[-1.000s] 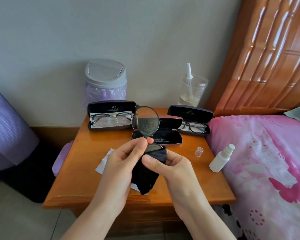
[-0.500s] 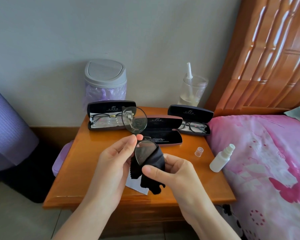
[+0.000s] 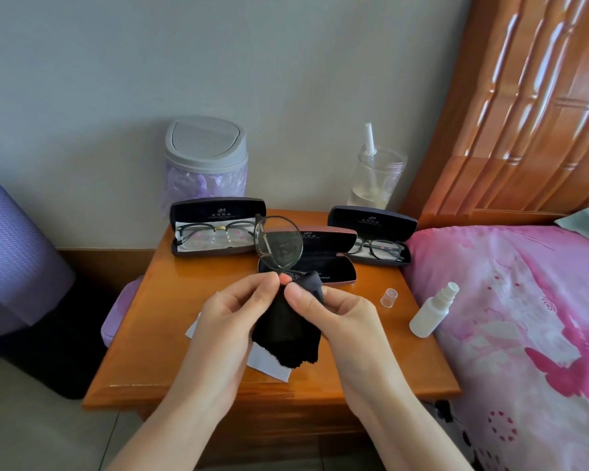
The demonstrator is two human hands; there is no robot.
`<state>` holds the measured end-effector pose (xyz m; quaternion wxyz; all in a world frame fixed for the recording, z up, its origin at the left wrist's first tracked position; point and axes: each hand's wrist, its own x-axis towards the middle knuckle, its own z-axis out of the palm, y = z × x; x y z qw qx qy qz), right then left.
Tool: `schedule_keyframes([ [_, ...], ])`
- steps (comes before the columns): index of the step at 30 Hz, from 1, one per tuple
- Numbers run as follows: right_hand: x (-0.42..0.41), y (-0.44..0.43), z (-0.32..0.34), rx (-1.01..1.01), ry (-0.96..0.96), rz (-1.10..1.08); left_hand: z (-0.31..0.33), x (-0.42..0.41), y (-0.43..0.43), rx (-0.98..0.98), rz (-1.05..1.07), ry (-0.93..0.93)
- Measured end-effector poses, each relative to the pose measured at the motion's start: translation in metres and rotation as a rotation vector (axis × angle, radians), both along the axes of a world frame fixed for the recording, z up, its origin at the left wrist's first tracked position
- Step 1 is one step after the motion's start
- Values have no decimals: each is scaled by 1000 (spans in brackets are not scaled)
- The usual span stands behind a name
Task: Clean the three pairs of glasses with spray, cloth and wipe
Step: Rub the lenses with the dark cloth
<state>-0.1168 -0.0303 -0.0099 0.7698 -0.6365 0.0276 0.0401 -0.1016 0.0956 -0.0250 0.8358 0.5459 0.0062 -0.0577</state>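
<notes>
My left hand [image 3: 233,312] pinches a pair of round thin-framed glasses [image 3: 279,242] at the bridge, one lens standing upright above my fingers. My right hand [image 3: 334,309] holds a black cloth [image 3: 286,329] wrapped over the lower lens, which is hidden. Behind them lies an empty brown case [image 3: 323,254]. A second pair of glasses [image 3: 215,234] rests in an open black case at the back left. A third, dark-framed pair [image 3: 378,248] sits in an open case at the back right. The white spray bottle [image 3: 432,312] lies on the bed edge, its clear cap [image 3: 389,297] on the nightstand.
The wooden nightstand [image 3: 170,334] carries a white wipe sheet [image 3: 269,365] under my hands. A small lidded bin [image 3: 206,161] and a clear jar [image 3: 376,180] stand at the back. A pink bed [image 3: 524,317] borders the right side, a purple roll [image 3: 11,253] the left.
The glasses were tipped left with both lenses showing, then turned back upright. The black cloth now covers the lower lens again, and both hands have closed together around it.
</notes>
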Motion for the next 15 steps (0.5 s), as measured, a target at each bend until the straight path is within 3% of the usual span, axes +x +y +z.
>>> schedule_keyframes([
  [15,-14,-6,-9,-6,-31,-2,-2,0,-3,-69,107,49],
])
